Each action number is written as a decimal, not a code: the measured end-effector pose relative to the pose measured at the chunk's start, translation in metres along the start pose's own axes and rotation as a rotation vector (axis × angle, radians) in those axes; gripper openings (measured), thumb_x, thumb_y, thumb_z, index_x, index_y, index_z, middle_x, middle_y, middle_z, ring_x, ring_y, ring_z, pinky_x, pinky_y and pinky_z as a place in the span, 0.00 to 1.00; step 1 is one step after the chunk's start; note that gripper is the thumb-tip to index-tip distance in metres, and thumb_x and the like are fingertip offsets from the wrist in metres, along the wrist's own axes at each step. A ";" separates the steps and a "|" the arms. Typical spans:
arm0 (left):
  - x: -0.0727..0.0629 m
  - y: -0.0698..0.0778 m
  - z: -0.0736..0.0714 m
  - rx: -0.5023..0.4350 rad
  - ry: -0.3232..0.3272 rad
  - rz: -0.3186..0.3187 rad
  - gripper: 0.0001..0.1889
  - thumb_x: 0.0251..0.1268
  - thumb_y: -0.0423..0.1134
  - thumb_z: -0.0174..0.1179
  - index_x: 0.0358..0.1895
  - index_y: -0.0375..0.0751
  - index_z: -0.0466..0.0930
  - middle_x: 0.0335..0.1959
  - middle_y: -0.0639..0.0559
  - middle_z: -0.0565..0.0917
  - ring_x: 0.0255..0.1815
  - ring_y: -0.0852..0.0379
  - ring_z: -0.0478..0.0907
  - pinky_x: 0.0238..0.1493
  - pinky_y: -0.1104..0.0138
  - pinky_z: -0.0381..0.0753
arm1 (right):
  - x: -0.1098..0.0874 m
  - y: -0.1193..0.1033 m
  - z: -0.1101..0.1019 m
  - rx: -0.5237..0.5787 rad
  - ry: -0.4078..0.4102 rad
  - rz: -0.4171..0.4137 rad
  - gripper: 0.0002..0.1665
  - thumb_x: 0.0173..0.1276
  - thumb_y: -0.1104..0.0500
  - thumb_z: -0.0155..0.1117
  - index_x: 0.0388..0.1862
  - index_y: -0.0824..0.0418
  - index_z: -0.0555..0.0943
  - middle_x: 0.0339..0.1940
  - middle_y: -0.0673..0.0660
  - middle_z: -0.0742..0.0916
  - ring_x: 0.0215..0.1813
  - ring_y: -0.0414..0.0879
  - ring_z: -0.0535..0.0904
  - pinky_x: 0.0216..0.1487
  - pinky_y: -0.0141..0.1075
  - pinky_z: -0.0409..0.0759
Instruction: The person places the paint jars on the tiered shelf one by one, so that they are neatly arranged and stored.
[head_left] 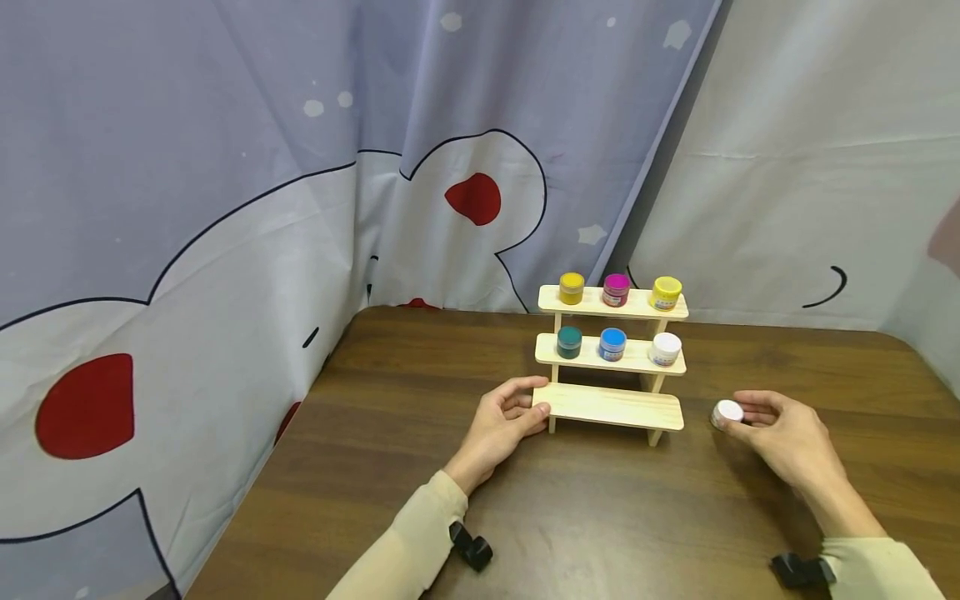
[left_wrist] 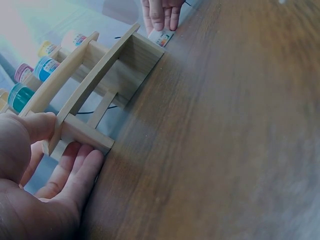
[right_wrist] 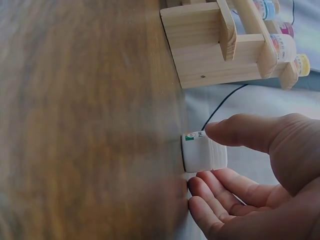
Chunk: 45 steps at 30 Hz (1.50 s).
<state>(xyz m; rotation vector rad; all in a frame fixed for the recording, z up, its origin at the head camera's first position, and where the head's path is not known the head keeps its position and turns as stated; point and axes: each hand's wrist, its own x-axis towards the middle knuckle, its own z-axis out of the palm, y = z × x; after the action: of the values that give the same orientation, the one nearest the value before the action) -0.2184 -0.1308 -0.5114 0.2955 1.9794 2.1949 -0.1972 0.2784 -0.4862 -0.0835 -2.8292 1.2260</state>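
Note:
A three-step wooden stand [head_left: 607, 406] stands on the table. Its bottom step is bare. My left hand [head_left: 504, 418] grips the left end of that step, thumb at the front and fingers around the side, as the left wrist view shows. To the right of the stand, a small white paint jar [head_left: 727, 413] stands upright on the table. My right hand [head_left: 789, 437] holds this jar [right_wrist: 202, 152] between thumb and fingers. On the middle step are a dark green jar [head_left: 569, 342], a blue jar [head_left: 612, 344] and another white jar [head_left: 665, 349].
The top step bears an ochre jar [head_left: 572, 288], a magenta jar [head_left: 617, 290] and a bright yellow jar [head_left: 666, 293]. A brown wooden table [head_left: 405, 392] lies under everything. Printed curtains [head_left: 247, 208] hang along its back and left edges. Each wrist wears a black band.

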 end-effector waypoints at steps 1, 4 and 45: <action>0.000 0.000 0.000 0.000 0.001 0.001 0.23 0.78 0.29 0.71 0.71 0.45 0.85 0.48 0.43 0.89 0.49 0.52 0.90 0.58 0.56 0.94 | 0.000 0.000 0.000 -0.001 0.001 -0.004 0.41 0.75 0.47 0.82 0.72 0.73 0.80 0.62 0.73 0.90 0.44 0.17 0.77 0.39 0.17 0.80; 0.000 0.001 0.001 -0.001 0.005 0.000 0.23 0.78 0.29 0.71 0.71 0.44 0.85 0.47 0.43 0.89 0.49 0.52 0.90 0.58 0.56 0.94 | 0.000 0.000 -0.001 -0.014 0.001 -0.011 0.40 0.75 0.47 0.82 0.72 0.73 0.80 0.61 0.73 0.90 0.44 0.17 0.77 0.39 0.18 0.80; 0.000 -0.001 0.000 0.002 0.000 0.004 0.22 0.79 0.31 0.71 0.72 0.40 0.84 0.48 0.40 0.89 0.50 0.52 0.90 0.60 0.54 0.93 | -0.003 -0.001 -0.001 -0.082 0.018 0.011 0.34 0.77 0.44 0.79 0.67 0.67 0.84 0.60 0.70 0.92 0.48 0.33 0.82 0.39 0.23 0.77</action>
<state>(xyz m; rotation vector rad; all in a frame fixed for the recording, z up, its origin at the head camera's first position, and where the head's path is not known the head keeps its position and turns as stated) -0.2182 -0.1305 -0.5121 0.2997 1.9835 2.1953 -0.1942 0.2783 -0.4848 -0.1135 -2.8667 1.1052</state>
